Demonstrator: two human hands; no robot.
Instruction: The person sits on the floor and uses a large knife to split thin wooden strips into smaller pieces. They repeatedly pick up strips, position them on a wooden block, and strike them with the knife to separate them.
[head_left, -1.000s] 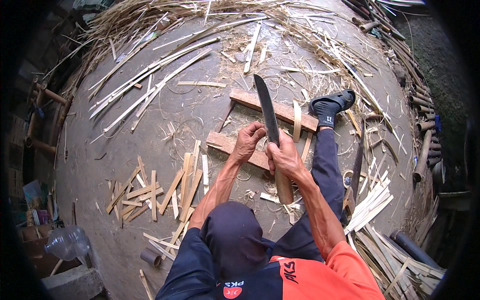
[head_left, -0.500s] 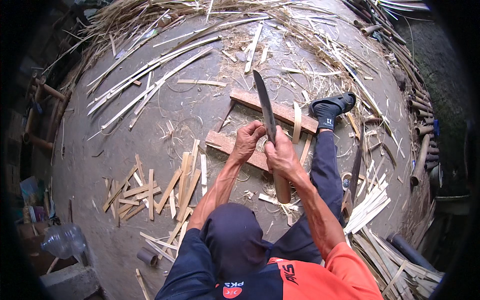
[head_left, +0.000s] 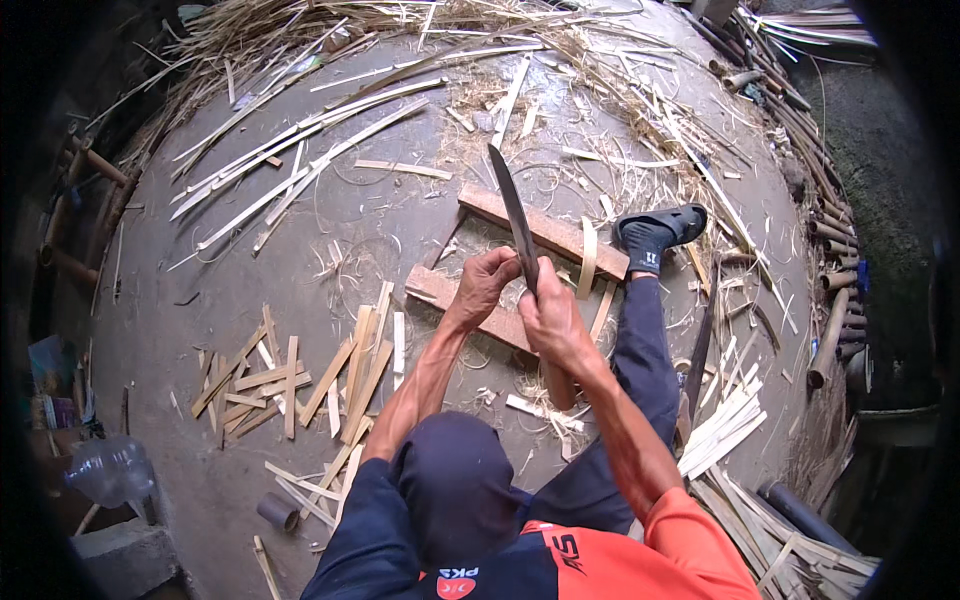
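My right hand [head_left: 553,320] is closed around a long-bladed knife [head_left: 513,200], its dark blade pointing away and slightly left. The knife's thick wooden handle [head_left: 557,385] extends back below my right forearm. Close beside the blade, my left hand [head_left: 482,290] has its thumb and fingers pinched together; whatever lies between them is too small to make out. Both hands are over a low wooden frame made of a far beam [head_left: 540,230] and a near beam [head_left: 495,322]. One pale, curved strip [head_left: 588,258] leans on the far beam.
Short bamboo slats [head_left: 291,388] lie scattered at left, by a short dark tube [head_left: 278,512]. Whitish strips [head_left: 727,425] are bunched at right. Long strips [head_left: 310,140] and shavings spread across the floor ahead. Bamboo poles [head_left: 830,335] line the right side. My shoe [head_left: 662,228] is beside the frame.
My left hand has come closer to the blade, its fingers now almost against it. The knife's tip has swung a little to the left. My right hand keeps its grip.
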